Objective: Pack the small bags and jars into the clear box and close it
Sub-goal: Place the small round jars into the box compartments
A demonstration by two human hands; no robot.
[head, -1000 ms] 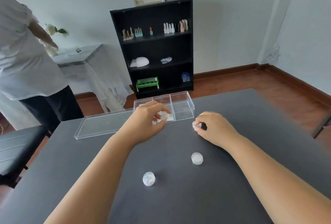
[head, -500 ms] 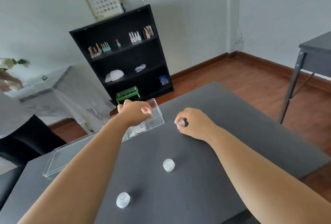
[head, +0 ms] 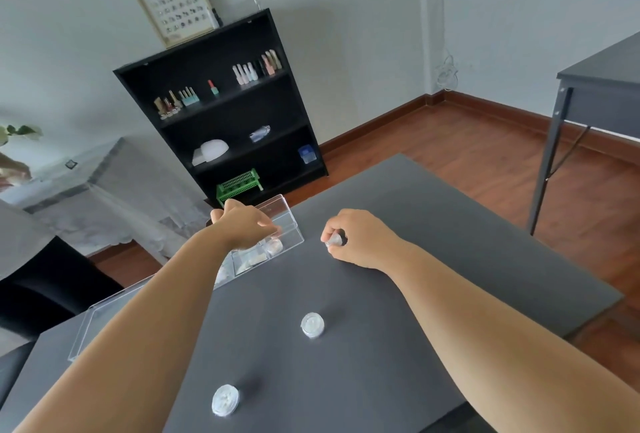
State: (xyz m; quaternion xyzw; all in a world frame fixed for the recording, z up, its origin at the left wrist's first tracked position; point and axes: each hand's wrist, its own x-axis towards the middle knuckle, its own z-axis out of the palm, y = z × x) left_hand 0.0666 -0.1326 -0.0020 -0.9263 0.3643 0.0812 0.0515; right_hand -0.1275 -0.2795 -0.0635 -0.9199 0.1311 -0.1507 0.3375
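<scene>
The clear box (head: 293, 227) stands open at the far side of the dark table (head: 433, 259), with its lid (head: 90, 323) lying flat to its left. Small bags (head: 250, 259) lie in its compartments. My left hand (head: 244, 224) hovers over the box, fingers loosely curled just above a small jar (head: 275, 246) resting in the right-end compartment. To the right of the box, my right hand (head: 362, 238) is closed on another small jar (head: 331, 242) on the table. Two more jars sit nearer me, one mid-table (head: 312, 325) and one near the front (head: 225, 399).
A black shelf (head: 225, 114) with bottles stands against the wall beyond the table. A second grey table (head: 602, 86) is at the right. Another person (head: 20, 242) stands at the far left beside a black seat (head: 41, 297). The table's right edge (head: 519, 242) drops to wooden floor.
My left hand carried its jar forward over the box, and the jar now rests in the right-end compartment. My right hand stayed on its jar. The view swung right and tilted.
</scene>
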